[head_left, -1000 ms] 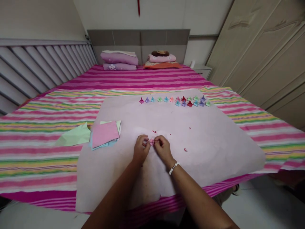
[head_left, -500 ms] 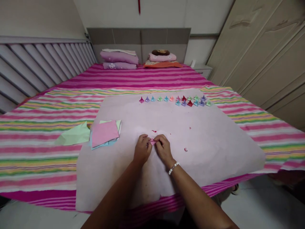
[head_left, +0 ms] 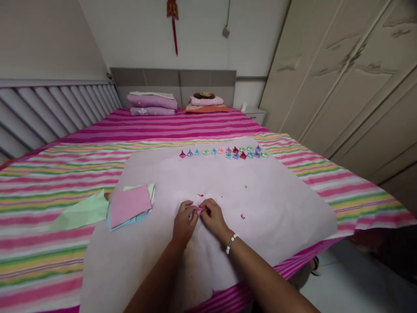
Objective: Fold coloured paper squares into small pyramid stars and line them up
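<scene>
A small folded piece of pink paper (head_left: 200, 209) is pinched between my two hands, just above the pale sheet (head_left: 260, 243). My left hand (head_left: 184, 221) grips its left side with thumb and forefinger. On the other side my right hand (head_left: 213, 217), a white bead bracelet (head_left: 232, 243) at its wrist, closes its fingertips on the paper. Fingers cover most of the folds. Just beyond the hands lies a dark red paper scrap (head_left: 200, 195). To the left sits a stack of square papers with a pink sheet (head_left: 130, 206) on top.
Rows of small folded paper shapes (head_left: 243, 155) in several colours stand along the sheet's far side. Red scraps (head_left: 243, 216) lie to the right. A light green paper (head_left: 85, 211) rests on the striped bedspread (head_left: 42, 248). Folded bedding (head_left: 152, 102) is piled by the headboard (head_left: 208, 78).
My view has tilted up and turned slightly right, so everything sits lower and further left. Both hands still hold the pink paper, with the fingers drawn a little closer around it.
</scene>
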The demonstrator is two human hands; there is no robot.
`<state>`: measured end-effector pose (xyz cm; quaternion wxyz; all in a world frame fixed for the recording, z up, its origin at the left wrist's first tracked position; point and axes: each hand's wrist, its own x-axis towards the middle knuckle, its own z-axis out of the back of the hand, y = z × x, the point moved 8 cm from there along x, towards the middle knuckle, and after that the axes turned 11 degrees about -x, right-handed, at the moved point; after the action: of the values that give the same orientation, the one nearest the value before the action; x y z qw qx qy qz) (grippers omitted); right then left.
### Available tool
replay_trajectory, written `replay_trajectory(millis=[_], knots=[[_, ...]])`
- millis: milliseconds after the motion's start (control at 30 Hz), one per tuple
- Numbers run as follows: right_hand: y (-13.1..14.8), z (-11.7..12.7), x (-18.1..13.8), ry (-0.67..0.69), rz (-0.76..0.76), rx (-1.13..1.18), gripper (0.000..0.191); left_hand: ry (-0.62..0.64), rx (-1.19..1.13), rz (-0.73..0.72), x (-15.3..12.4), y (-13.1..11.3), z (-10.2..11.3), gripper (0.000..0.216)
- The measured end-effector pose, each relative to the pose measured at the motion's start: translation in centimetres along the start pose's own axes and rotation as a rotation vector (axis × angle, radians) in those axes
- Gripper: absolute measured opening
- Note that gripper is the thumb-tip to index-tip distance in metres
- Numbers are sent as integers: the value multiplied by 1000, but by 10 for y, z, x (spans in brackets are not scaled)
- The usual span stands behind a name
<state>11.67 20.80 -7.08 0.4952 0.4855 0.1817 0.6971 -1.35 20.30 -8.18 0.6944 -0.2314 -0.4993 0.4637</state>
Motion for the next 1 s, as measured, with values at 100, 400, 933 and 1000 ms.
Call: replay_trajectory(millis=[100, 400, 933, 1000], knots=[[5, 4, 5, 77, 62, -64, 25, 1, -40, 46, 0, 6, 0, 18], [18, 8, 15, 365, 196, -283, 20, -18, -94, 46, 0, 6, 4, 20], [-74, 96, 160, -110, -93, -346, 19, -110, -64, 63, -5, 31, 5, 45], [-90, 99, 178, -138, -142, -410, 20, -99, -44, 61, -6, 35, 4, 45]])
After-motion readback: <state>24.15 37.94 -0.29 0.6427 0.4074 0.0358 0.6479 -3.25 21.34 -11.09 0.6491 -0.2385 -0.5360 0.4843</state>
